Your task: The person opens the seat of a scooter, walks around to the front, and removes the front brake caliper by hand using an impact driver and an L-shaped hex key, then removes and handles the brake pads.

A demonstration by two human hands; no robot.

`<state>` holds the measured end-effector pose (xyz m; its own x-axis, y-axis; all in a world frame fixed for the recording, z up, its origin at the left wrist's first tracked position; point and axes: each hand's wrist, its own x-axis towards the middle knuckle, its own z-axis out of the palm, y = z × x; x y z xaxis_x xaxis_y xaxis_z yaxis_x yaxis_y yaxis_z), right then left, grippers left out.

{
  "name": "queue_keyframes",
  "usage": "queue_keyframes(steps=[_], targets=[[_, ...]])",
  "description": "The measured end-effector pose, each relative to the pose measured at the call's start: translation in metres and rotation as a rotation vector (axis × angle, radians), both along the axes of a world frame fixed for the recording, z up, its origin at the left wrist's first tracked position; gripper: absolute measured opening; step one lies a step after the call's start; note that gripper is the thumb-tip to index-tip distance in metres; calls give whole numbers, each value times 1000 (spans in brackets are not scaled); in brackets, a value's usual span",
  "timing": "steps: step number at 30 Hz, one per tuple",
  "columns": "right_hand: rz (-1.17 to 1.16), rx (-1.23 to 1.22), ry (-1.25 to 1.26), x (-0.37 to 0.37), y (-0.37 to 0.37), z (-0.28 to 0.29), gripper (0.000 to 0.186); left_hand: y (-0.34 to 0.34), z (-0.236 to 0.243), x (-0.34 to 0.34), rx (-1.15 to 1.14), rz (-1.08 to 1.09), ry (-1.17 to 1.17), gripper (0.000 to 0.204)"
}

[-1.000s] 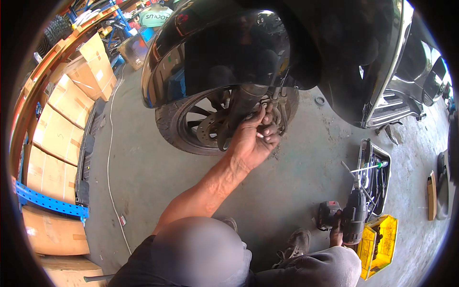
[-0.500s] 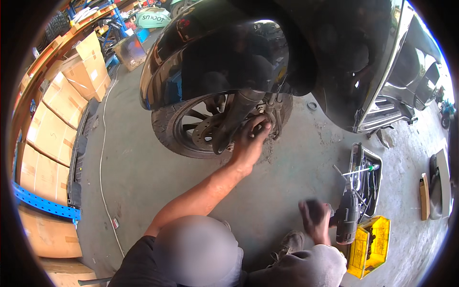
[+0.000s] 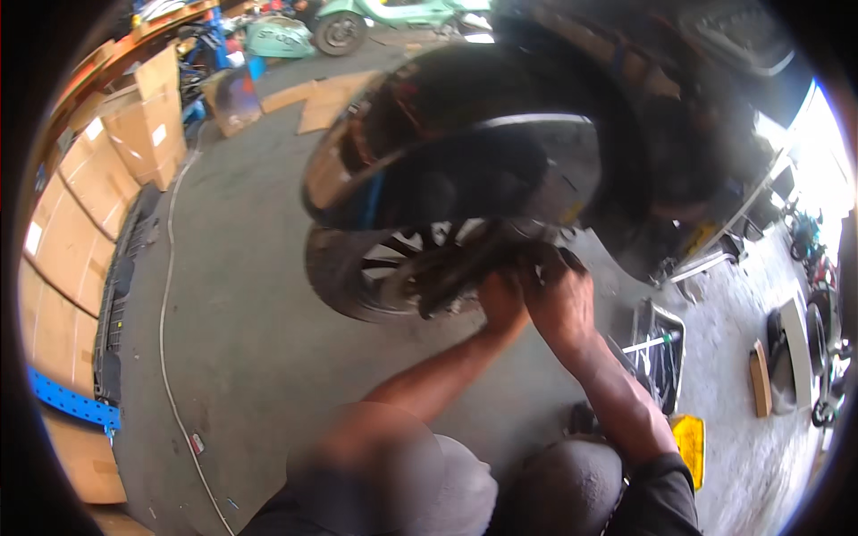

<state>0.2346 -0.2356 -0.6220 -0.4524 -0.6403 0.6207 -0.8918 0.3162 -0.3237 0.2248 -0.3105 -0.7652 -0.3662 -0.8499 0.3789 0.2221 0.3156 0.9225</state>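
Both my hands are close together at the lower fork leg [image 3: 460,272], beside the front wheel [image 3: 326,277] of a black scooter or motorcycle. My left hand [image 3: 502,295] is curled at the fork's lower end, its fingertips hidden. Just to its right, my right hand [image 3: 561,286] is closed with bent fingers by the brake parts; whatever it grips is hidden and blurred. Above them curves a glossy black mudguard [image 3: 465,170]. A brake disc [image 3: 398,290] shows partly behind the fork.
At right lie a tool tray [image 3: 681,357] with a green-handled screwdriver [image 3: 657,342] and a yellow bin [image 3: 691,447], partly behind my right forearm. Cardboard boxes [image 3: 67,259] line the left. A white cable [image 3: 164,330] crosses the floor. A mint-green scooter [image 3: 402,18] stands behind.
My right hand has moved from beside the power drill at lower right up to the fork, next to my left hand. The view has shifted, so the wheel sits lower and farther right.
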Motion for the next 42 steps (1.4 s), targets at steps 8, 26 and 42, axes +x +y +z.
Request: queue_keyframes(steps=[8,26,42], targets=[[-14,-98,157,-10,5,-10,18,20,6,-3,-237,63,-33,32],[-59,-55,-10,-3,7,5,9,18,64,54,52,-182,-10,24],[127,132,-294,-8,54,-4,19,33,79,69,1128,-680,-19,19]])
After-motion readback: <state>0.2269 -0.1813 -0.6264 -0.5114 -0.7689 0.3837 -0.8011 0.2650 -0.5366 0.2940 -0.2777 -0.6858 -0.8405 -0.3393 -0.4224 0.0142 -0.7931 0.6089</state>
